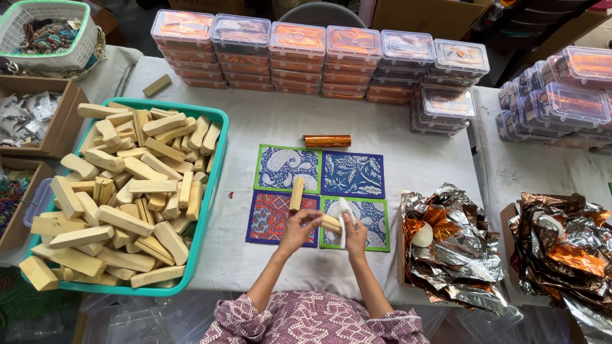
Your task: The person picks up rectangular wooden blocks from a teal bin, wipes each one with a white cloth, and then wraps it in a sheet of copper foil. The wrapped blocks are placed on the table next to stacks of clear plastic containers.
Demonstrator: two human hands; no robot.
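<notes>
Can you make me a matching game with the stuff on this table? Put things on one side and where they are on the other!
Things:
1. pale wooden stick
2. shiny orange foil-wrapped roll
3. teal plastic tub full of wooden blocks
4. stacked clear plastic boxes

Places:
A. far edge of the table
B. between the left hand and right hand
C. left of the patterned mats
D. just above the patterned mats

Pairs: 1-B, 2-D, 3-C, 4-A

Clear lidded boxes (325,60) with orange-foil contents stand stacked along the bench's (268,121) far edge, more clear boxes (561,95) pile at the right, and one orange-foil-wrapped roll (326,141) lies before them.
</notes>
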